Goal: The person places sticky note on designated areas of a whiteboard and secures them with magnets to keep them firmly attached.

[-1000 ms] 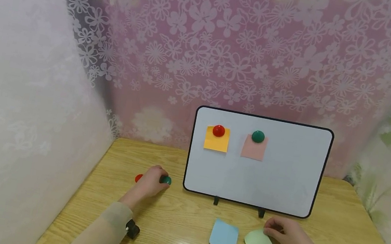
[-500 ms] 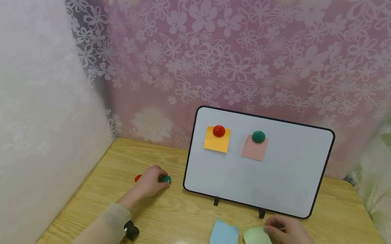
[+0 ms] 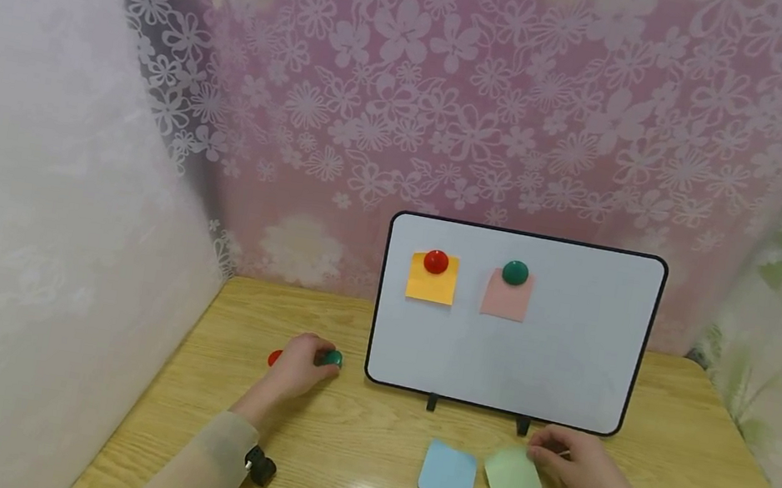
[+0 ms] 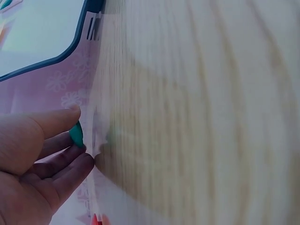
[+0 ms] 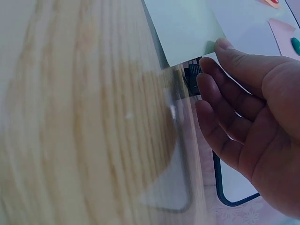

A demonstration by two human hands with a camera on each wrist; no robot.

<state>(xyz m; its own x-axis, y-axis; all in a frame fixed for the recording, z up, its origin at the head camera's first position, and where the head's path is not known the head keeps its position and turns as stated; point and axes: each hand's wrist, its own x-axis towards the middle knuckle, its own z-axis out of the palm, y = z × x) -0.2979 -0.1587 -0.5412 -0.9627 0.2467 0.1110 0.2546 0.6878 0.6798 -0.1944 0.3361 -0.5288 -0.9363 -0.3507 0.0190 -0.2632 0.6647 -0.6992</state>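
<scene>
- Fingers (image 4: 75, 171) of your left hand (image 3: 293, 366) sit close together, thumb and fingertips pinching a green magnet (image 3: 332, 359) just left of the whiteboard (image 3: 569, 372); whether the magnet touches the tabletop (image 3: 342, 473), you cannot tell.
- On the other side, your right hand (image 3: 585, 471) pinches the far corner of a pale green note (image 3: 513, 482) between thumb and fingertip, leaving a narrow gap, with the remaining fingers loosely curled beneath.
- That note is in front of the whiteboard, near its right-hand stand foot (image 3: 523, 426).
- Just left of it, a blue note (image 3: 447, 476) lies flat on the wood.
- Partly hidden behind your left hand, a loose red magnet (image 3: 274, 357) shows.
- Above, the upright whiteboard bears an orange note (image 3: 431, 286) and a pink note (image 3: 505, 302).
</scene>
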